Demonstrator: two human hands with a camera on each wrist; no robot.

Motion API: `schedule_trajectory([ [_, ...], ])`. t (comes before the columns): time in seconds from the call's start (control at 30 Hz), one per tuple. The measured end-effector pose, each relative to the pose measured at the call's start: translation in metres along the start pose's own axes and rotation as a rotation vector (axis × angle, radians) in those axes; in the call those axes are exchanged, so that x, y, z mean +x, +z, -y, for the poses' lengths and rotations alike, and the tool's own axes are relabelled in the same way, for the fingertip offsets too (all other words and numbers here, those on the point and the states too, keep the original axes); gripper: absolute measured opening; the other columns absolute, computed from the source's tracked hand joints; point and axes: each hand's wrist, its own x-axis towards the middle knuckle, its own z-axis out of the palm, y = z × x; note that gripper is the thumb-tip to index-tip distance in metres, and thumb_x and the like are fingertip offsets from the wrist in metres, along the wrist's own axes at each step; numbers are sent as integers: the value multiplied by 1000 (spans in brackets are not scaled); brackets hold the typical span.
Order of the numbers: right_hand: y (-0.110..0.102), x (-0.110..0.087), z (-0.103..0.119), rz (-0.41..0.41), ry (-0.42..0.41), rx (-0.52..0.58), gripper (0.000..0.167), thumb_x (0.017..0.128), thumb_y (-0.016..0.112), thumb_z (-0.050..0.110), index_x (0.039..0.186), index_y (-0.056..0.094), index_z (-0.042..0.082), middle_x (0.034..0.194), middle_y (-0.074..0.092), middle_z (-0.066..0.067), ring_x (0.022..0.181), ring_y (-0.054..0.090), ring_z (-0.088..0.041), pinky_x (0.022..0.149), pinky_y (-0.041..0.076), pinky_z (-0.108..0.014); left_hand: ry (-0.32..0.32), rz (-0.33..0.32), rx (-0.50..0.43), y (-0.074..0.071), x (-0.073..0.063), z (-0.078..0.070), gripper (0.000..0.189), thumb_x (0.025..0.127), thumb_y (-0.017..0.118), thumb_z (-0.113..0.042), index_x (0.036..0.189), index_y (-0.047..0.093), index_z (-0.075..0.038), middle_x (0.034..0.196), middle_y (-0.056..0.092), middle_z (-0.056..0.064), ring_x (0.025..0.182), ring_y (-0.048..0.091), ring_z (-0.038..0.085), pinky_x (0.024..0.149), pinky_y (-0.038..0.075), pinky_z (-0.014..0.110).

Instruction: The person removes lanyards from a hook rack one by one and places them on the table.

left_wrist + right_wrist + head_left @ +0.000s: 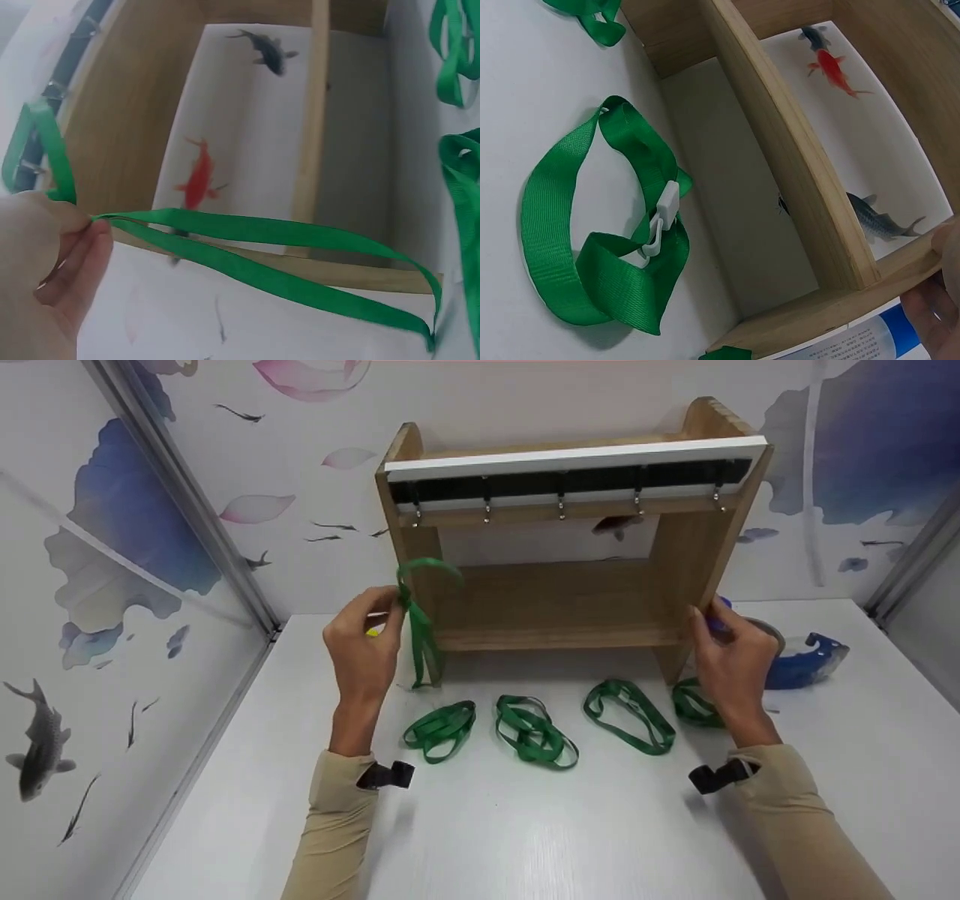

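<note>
My left hand (361,649) pinches a green ribbon lanyard (421,639) between thumb and fingertips, beside the left side of a wooden shelf rack (555,600). One loop arches above the fingers and the rest hangs down; in the left wrist view the lanyard (262,229) stretches out as a long double strand. With thumb and fingers, my right hand (739,664) grips the rack's right side panel low down. Across the rack's top front runs a white-and-black strip with several small metal hooks (562,506), and no lanyard hangs on them.
Several coiled green lanyards (536,735) lie on the white table (510,840) before the rack; one lanyard (555,232) shows a white plastic clip. A blue tape dispenser (806,664) stands right of the rack. Patterned walls enclose the table's back and left.
</note>
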Motion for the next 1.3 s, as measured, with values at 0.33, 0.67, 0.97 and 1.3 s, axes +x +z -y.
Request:
schedule_trajectory([
  [0.33, 1, 2, -5, -40, -63, 51, 42, 104, 75, 27, 143, 69, 13, 139, 73, -11, 123, 75, -35, 87, 55, -7, 108, 30, -125, -13, 8, -38, 25, 103, 70, -4, 124, 83, -12, 120, 83, 3, 110, 79, 14, 91, 66, 26],
  [0.67, 2, 1, -2, -28, -38, 31, 42, 105, 74, 31, 144, 69, 18, 141, 73, -9, 125, 75, -33, 87, 54, -6, 191, 162, -205, -8, 2, -67, 27, 102, 78, -16, 129, 81, -14, 123, 82, 1, 112, 79, 14, 101, 64, 29],
  [0.97, 2, 0, -2, -22, -32, 28, 42, 104, 74, 31, 144, 68, 21, 142, 72, -6, 126, 74, -31, 89, 56, -10, 204, 199, -191, -4, -3, -75, 24, 100, 79, -12, 122, 84, -18, 113, 84, -3, 97, 76, 12, 88, 65, 29],
  [1.3, 2, 0, -2, -17, -30, 24, 41, 105, 74, 31, 145, 69, 22, 143, 72, -6, 127, 73, -31, 89, 58, -16, 164, 213, -279, -7, -2, -76, 22, 100, 78, -8, 119, 85, -16, 112, 84, 0, 96, 76, 14, 87, 64, 23],
])
